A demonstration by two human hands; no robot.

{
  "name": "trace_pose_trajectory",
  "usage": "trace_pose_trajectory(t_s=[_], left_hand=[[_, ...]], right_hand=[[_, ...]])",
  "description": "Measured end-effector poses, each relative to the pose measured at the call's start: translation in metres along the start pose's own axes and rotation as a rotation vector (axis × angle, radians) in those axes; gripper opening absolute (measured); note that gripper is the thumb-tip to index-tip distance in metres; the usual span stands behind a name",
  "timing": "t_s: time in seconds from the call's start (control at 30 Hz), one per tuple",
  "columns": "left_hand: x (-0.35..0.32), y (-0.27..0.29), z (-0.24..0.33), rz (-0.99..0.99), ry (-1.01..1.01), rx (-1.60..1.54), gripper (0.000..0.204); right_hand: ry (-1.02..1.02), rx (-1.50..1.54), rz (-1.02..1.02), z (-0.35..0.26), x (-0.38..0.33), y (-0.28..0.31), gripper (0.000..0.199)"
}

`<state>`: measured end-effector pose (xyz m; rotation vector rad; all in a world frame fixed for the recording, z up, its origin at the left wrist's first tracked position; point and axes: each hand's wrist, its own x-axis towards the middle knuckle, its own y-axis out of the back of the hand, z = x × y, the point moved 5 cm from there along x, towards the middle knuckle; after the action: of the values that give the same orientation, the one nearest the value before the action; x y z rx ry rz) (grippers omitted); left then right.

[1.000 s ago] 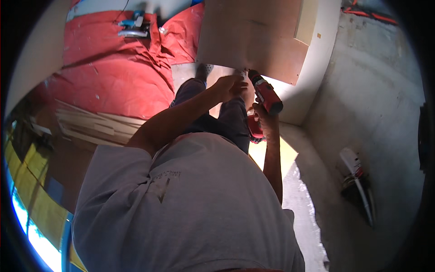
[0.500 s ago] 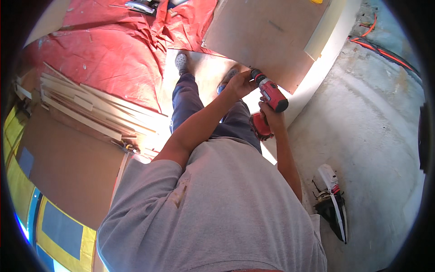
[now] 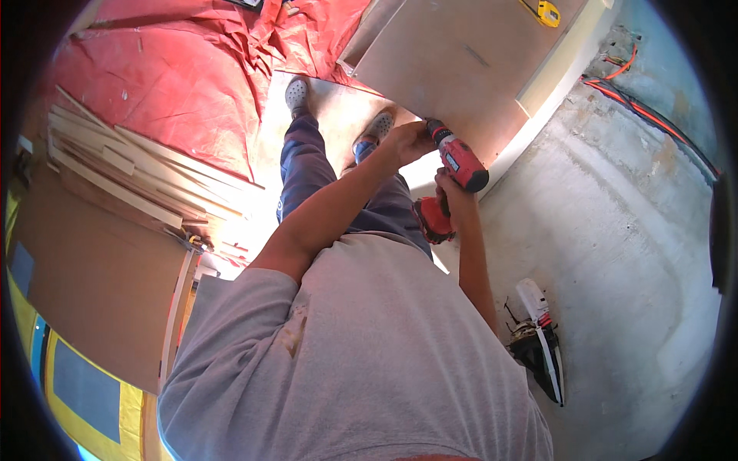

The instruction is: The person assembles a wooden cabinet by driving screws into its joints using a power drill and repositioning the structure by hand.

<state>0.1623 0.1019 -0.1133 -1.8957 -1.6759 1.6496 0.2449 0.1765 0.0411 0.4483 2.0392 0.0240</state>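
A red and black cordless drill [image 3: 466,164] is gripped by its handle in my right hand [image 3: 455,190], its chuck pointing away from me at the near edge of a brown wooden board [image 3: 446,73]. Beside the chuck, at that same edge, my left hand [image 3: 411,144] has its fingers curled together. Whatever those fingertips pinch is too small and hidden to make out. The drill's tip is also hard to see there. On the board's far part rests a yellow tape measure [image 3: 548,14].
Thin wooden strips [image 3: 127,169] lie heaped at the left, beyond a large brown panel [image 3: 92,276]. A red tarp [image 3: 169,73] covers the far floor. On the right, orange and black cables [image 3: 649,115] run along a grey wall, near a white and black object [image 3: 540,338].
The view has shifted slightly, showing more of the board's far end and the tape measure. Both hands and the drill keep nearly the same place at the board's edge.
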Motion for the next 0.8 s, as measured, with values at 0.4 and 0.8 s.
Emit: trace_pose_trajectory(t_s=[0.4, 0.8], left_hand=[[-0.017, -0.005, -0.003, 0.065, -0.088, 0.109, 0.028], [-0.012, 0.002, -0.007, 0.062, -0.141, -0.042, 0.028]], right_hand=[[-0.011, 0.155, -0.023, 0.016, 0.006, 0.012, 0.014], [-0.015, -0.279, 0.008, -0.040, 0.000, 0.002, 0.009]])
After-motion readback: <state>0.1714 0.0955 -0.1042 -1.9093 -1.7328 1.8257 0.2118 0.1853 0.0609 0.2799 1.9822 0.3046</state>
